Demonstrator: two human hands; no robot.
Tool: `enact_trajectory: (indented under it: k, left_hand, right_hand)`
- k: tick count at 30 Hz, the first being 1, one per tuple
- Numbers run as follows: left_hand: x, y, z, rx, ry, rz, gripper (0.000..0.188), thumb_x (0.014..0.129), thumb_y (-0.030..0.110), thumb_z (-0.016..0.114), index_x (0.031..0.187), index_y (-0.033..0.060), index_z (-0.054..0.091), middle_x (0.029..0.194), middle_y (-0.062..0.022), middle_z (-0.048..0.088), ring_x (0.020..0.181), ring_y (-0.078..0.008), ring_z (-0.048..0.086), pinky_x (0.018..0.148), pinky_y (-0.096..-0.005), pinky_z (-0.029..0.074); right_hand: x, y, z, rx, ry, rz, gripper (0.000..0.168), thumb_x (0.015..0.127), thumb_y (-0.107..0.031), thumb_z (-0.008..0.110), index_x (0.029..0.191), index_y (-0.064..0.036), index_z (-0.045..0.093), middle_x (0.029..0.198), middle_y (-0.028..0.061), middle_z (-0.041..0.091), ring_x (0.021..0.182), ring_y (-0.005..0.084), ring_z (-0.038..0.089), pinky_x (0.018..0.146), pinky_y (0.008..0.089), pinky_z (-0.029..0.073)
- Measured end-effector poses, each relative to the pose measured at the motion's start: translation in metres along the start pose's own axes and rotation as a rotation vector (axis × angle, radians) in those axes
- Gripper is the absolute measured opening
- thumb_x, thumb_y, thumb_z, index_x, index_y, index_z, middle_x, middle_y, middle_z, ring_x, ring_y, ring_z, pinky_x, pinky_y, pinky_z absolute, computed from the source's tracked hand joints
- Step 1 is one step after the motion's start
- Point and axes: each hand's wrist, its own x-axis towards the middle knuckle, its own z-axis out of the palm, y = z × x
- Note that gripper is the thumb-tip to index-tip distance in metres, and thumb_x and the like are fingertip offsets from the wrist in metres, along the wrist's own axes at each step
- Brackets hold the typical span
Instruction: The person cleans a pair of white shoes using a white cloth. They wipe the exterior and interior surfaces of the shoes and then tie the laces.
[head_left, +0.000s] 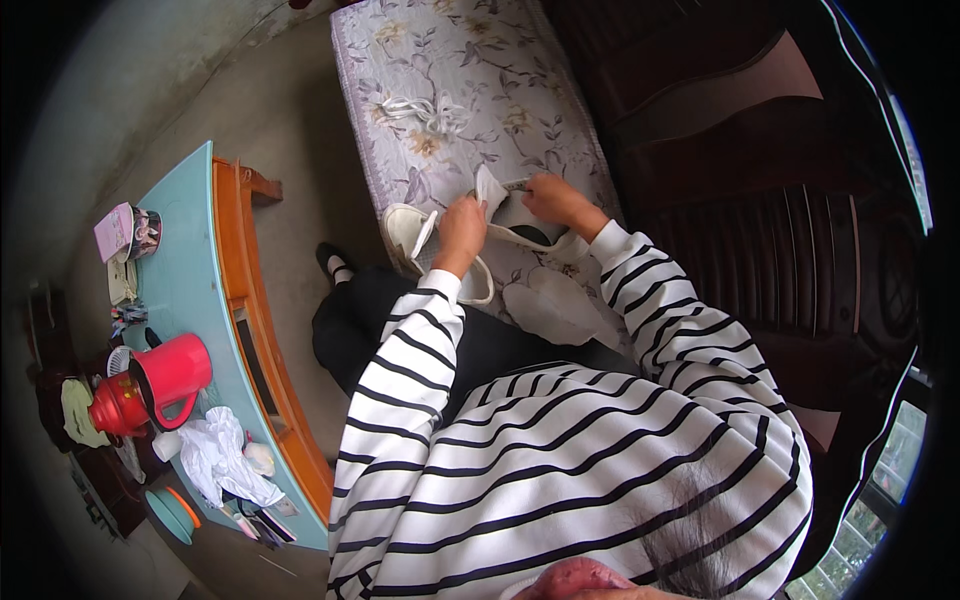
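Note:
On a floral cloth before me lie two white shoes. My left hand pinches the raised white tongue of the right-hand shoe. My right hand grips the far edge of the same shoe, beside its eyelets. The other shoe lies partly behind my left hand and wrist, its tongue lifted. White shoelaces rest in a loose heap farther up the cloth. A pale, flat, crumpled piece, its material unclear, lies between my lap and the right-hand shoe.
At the left stands a wooden table with a blue-green top. It holds a red thermos flask, crumpled white plastic bags and a pink box. A dark carved wooden seat back rises at the right.

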Motion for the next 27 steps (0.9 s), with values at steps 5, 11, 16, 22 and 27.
enact_trajectory:
  k: [5, 11, 16, 22, 27]
  left_hand:
    - [-0.01, -0.001, 0.013, 0.031, 0.014, 0.056, 0.017, 0.092, 0.016, 0.059, 0.086, 0.0022, 0.067, 0.092, -0.0199, 0.067, 0.083, -0.0445, 0.067, 0.074, -0.0525, 0.054]
    - [-0.012, 0.005, 0.02, 0.05, -0.004, -0.007, 0.02, 0.093, 0.018, 0.059, 0.085, 0.0011, 0.068, 0.09, -0.0219, 0.068, 0.083, -0.0454, 0.068, 0.074, -0.0526, 0.055]
    - [-0.005, 0.005, 0.009, 0.005, -0.018, -0.103, 0.028, 0.091, 0.026, 0.064, 0.082, 0.0, 0.069, 0.088, -0.0254, 0.07, 0.083, -0.0468, 0.067, 0.076, -0.0546, 0.053]
    - [-0.003, -0.003, 0.01, 0.004, -0.041, -0.116, 0.034, 0.088, 0.031, 0.067, 0.083, -0.0018, 0.07, 0.088, -0.0267, 0.07, 0.087, -0.0467, 0.067, 0.079, -0.0539, 0.053]
    - [0.001, -0.008, 0.008, -0.067, -0.082, -0.157, 0.036, 0.085, 0.033, 0.069, 0.085, -0.0033, 0.071, 0.089, -0.0264, 0.07, 0.088, -0.0468, 0.067, 0.081, -0.0531, 0.053]
  right_hand:
    - [0.003, -0.046, -0.019, -0.091, -0.073, 0.041, 0.024, 0.083, -0.016, 0.061, 0.089, 0.004, 0.071, 0.092, 0.0277, 0.07, 0.089, 0.0449, 0.069, 0.082, 0.0484, 0.056]
    - [0.006, 0.005, -0.03, -0.019, -0.143, -0.046, 0.028, 0.086, -0.024, 0.067, 0.101, -0.001, 0.065, 0.094, 0.0251, 0.069, 0.09, 0.0457, 0.067, 0.083, 0.0484, 0.053]
    - [-0.094, -0.014, -0.038, 0.077, 0.114, -0.03, 0.048, 0.081, -0.031, 0.077, 0.116, -0.007, 0.055, 0.115, 0.0198, 0.062, 0.104, 0.0386, 0.063, 0.086, 0.0466, 0.052]
    - [-0.133, -0.023, -0.011, -0.199, 0.123, -0.148, 0.05, 0.075, -0.03, 0.081, 0.113, -0.008, 0.059, 0.129, 0.0148, 0.051, 0.114, 0.0369, 0.056, 0.09, 0.0461, 0.052]
    - [-0.121, 0.002, -0.01, -0.116, 0.082, -0.202, 0.027, 0.078, -0.023, 0.076, 0.097, -0.006, 0.068, 0.115, 0.0163, 0.06, 0.104, 0.0358, 0.059, 0.088, 0.0445, 0.052]
